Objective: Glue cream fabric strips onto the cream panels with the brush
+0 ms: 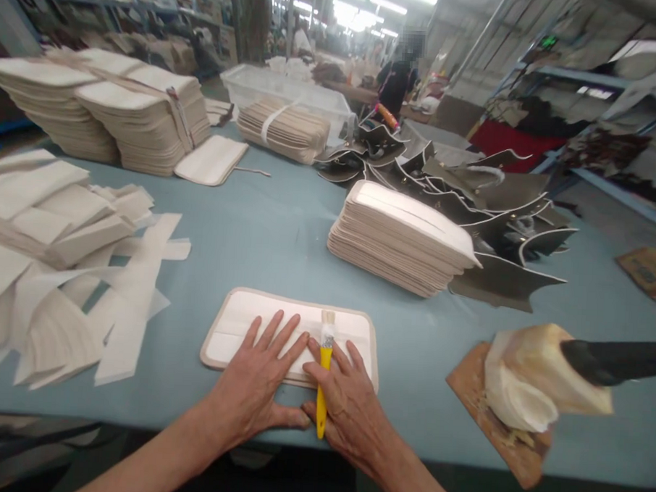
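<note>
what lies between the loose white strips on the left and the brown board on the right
In the head view: a white panel, the left hand and right hand on it, and a yellow brush in the right.

Front centre of the surface [263,232]: a pad [298,308], with the left hand [262,370] on it and the right hand [351,403] just beside, on its right half; a brush [323,383] lies across the right hand, bristle end over the pad. Left: a heap of strips [135,295]. Behind the strips: stacked pads [148,122], with a single pad [212,161] at their right foot. Far centre: a tied bundle [283,134], in front of a bin [240,84]. Right of centre, behind the hands: a stack [398,245], with panels [503,283] behind it and to its right. Front right: a container [523,370] on a board [522,454].
</note>
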Demonstrator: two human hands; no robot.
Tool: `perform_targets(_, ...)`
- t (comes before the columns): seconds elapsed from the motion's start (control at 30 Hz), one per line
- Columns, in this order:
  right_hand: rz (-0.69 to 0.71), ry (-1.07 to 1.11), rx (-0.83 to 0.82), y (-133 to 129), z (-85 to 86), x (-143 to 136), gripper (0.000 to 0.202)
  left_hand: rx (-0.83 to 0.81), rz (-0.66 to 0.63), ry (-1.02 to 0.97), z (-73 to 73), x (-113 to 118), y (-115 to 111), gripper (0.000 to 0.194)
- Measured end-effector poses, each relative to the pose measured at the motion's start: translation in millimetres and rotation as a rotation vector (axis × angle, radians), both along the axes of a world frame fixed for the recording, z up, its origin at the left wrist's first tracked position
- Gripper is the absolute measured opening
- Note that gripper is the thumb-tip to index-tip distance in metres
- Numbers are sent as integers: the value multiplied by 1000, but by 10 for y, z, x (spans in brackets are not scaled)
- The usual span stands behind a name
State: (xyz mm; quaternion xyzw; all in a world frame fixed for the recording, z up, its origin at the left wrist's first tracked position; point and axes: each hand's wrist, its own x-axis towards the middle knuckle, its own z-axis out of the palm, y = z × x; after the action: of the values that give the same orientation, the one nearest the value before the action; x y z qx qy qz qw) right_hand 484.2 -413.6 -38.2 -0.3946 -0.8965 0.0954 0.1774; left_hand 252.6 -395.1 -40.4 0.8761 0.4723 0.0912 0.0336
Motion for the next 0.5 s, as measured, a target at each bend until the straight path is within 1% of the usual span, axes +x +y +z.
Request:
perform_targets(0.07,-28,34,13,-12,41,18,52,22,-5,-11,-29,3,0,111)
perform_targets(0.13,-79,95,46,32,111,-16,48,41,-16,-13,-56,4,3,113)
perform_targets(0.2,-134,149,90,164,179,-104,43,41,-16,-22,-65,6,5,115)
perform_targets(0.27,-174,188,133,375,203,-224,38,17,-7,-27,-45,14,7,117)
perform_targets(0.33,-200,217,161,609,151,-340,33,-27,-1,-15,-4,30,9,121)
perform_targets(0.4,-228,225,161,797,32,-427,31,-68,9,6,35,50,11,126)
perform_targets(0.5,-233,222,144,927,-175,-479,32,-99,19,12,56,72,8,127)
